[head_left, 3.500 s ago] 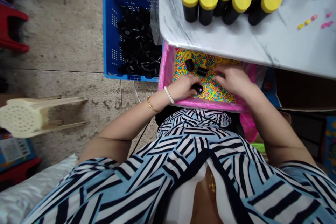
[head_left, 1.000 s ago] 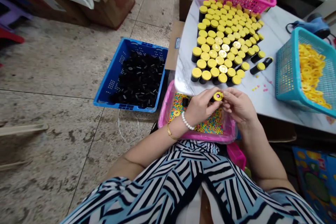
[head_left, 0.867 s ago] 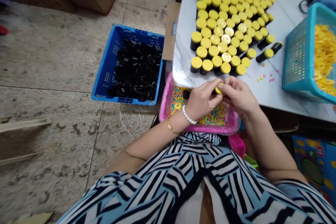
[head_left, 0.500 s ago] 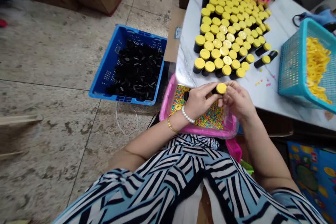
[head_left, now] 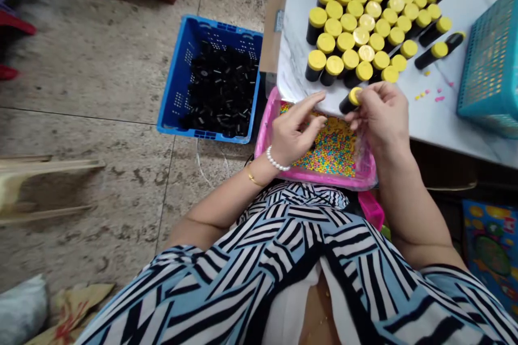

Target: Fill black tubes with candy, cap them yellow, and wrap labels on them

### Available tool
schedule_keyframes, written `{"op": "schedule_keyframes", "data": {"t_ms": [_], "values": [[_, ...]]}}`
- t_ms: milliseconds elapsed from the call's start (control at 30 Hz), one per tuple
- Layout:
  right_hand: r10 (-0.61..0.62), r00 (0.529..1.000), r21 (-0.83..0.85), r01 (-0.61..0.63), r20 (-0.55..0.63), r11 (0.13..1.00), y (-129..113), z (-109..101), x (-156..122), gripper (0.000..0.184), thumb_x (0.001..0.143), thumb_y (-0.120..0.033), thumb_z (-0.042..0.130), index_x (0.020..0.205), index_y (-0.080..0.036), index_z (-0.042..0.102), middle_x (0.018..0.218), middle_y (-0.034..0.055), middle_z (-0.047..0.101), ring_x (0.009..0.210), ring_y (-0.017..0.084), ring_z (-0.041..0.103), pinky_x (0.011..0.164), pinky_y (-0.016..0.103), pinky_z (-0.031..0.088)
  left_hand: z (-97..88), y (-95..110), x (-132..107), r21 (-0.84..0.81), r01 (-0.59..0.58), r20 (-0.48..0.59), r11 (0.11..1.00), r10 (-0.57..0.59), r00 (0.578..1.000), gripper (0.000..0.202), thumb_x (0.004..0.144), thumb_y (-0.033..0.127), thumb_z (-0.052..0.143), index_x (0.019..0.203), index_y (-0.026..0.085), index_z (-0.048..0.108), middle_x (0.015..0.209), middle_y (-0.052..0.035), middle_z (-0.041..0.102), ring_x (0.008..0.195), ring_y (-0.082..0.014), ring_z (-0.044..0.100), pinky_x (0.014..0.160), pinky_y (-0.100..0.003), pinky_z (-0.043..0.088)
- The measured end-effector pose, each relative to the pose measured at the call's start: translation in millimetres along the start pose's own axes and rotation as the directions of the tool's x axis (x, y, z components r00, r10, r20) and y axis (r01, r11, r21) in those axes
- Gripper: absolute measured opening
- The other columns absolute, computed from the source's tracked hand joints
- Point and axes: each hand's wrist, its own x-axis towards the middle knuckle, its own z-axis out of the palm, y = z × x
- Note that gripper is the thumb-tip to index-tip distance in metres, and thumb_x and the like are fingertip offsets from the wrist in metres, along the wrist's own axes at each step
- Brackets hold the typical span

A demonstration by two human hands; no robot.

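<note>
Between the fingers of my right hand (head_left: 382,113) is a small black tube with a yellow cap (head_left: 351,100), held tilted by its capped end over the table's near edge. My left hand (head_left: 294,130) is above the pink tray (head_left: 265,129), thumb and fingers apart with nothing between them. Small multicoloured beads or candies (head_left: 334,148) fill the tray, and something dark lies among them, partly hidden by my left hand. Just beyond my hands, many capped black tubes (head_left: 334,69) stand close together on the table.
Left of the marble-patterned table (head_left: 293,86), a blue crate (head_left: 170,97) of black pieces sits low. At the right stands a teal basket (head_left: 488,64). Two tubes lie on the table near scattered pink and yellow bits (head_left: 439,98). A cardboard box (head_left: 269,43) is beside the table.
My left hand has let go of the capped tube and opened over the tray. My right hand now holds the tube alone, further toward the standing tubes. The camera view has shifted.
</note>
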Motion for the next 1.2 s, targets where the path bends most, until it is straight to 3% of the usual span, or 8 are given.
{"op": "schedule_keyframes", "data": {"t_ms": [67,133,233,567,767,933,1067,1200], "values": [[-0.023,0.998,0.037,0.025,-0.054,0.999,3,5,3,0.024,0.088,-0.032,0.069,0.091,-0.024,0.047,0.070,-0.0056,0.064,0.058,0.012,0.071,0.049,0.020,0.054,-13.4,-10,-13,0.116,0.022,0.042,0.993,-0.027,0.999,0.026,0.103,0.030,0.056,0.121,0.018,0.071,0.109,-0.0078,0.078,0.084,-0.0139,0.071,0.081,-0.029,0.058],[-0.039,0.998,0.072,0.042,-0.040,0.997,6,7,5,0.023,0.090,-0.035,0.069,0.093,-0.024,0.048,0.073,-0.0059,0.063,0.067,0.013,0.075,0.058,0.021,0.058,-16.3,-20,-22,0.298,-0.023,0.285,0.954,-0.065,0.956,0.021,0.098,0.031,0.065,0.109,0.015,0.074,0.101,-0.0083,0.077,0.088,-0.0179,0.071,0.083,-0.032,0.058],[-0.075,0.997,0.131,0.075,-0.004,0.989,9,4,3,0.025,0.092,-0.043,0.068,0.094,-0.025,0.050,0.073,-0.0074,0.059,0.076,0.013,0.077,0.068,0.024,0.061,-1.5,-33,-29,0.514,-0.206,0.637,0.833,-0.209,0.742,0.024,0.090,0.028,0.073,0.108,0.011,0.074,0.101,-0.0142,0.076,0.098,-0.0256,0.070,0.088,-0.037,0.056],[-0.135,0.990,0.066,0.137,-0.030,0.988,50,-53,-45,0.027,0.091,-0.049,0.075,0.088,-0.026,0.061,0.069,-0.0028,0.062,0.060,0.015,0.069,0.056,0.029,0.061,46.1,-30,-29,0.322,-0.304,0.869,0.897,-0.152,0.470,0.025,0.091,0.009,0.060,0.111,0.011,0.074,0.108,-0.0137,0.075,0.102,-0.0234,0.069,0.094,-0.034,0.054],[-0.283,0.959,-0.271,0.276,0.017,0.922,78,-80,-44,0.022,0.098,-0.047,0.066,0.094,-0.026,0.063,0.068,-0.0025,0.064,0.058,0.015,0.066,0.058,0.030,0.057,36.6,-34,-25,0.225,0.001,0.785,0.974,-0.182,0.591,0.037,0.080,0.002,0.067,0.115,0.013,0.070,0.111,-0.0096,0.075,0.105,-0.0225,0.071,0.095,-0.033,0.054],[-0.494,0.833,-0.715,0.503,0.251,0.486,107,-82,-25,0.016,0.097,-0.037,0.063,0.094,-0.023,0.069,0.078,0.0032,0.072,0.069,0.018,0.066,0.068,0.032,0.052,11.4,-29,-25,-0.027,0.295,0.786,0.955,-0.162,0.596,0.044,0.083,0.017,0.077,0.126,0.016,0.068,0.107,-0.0049,0.076,0.093,-0.0165,0.070,0.085,-0.028,0.054],[-0.282,0.783,-0.732,0.620,0.555,0.283,128,-73,3,0.025,0.099,-0.035,0.054,0.104,-0.021,0.074,0.105,0.0107,0.078,0.093,0.026,0.071,0.080,0.036,0.052,-3.4,-17,-29,-0.206,0.424,0.742,0.882,-0.142,0.655,0.047,0.091,0.024,0.073,0.138,0.021,0.067,0.104,-0.0039,0.073,0.076,-0.0102,0.062,0.072,-0.023,0.049],[-0.057,0.894,-0.826,0.433,0.444,0.360,139,-59,26,0.032,0.100,-0.035,0.048,0.105,-0.019,0.075,0.101,0.0125,0.079,0.089,0.029,0.070,0.079,0.037,0.051,-13.4,-10,-32,-0.314,0.431,0.663,0.846,-0.130,0.737,0.039,0.089,0.028,0.076,0.127,0.020,0.073,0.114,-0.0081,0.072,0.084,-0.0125,0.064,0.073,-0.023,0.050]]}}
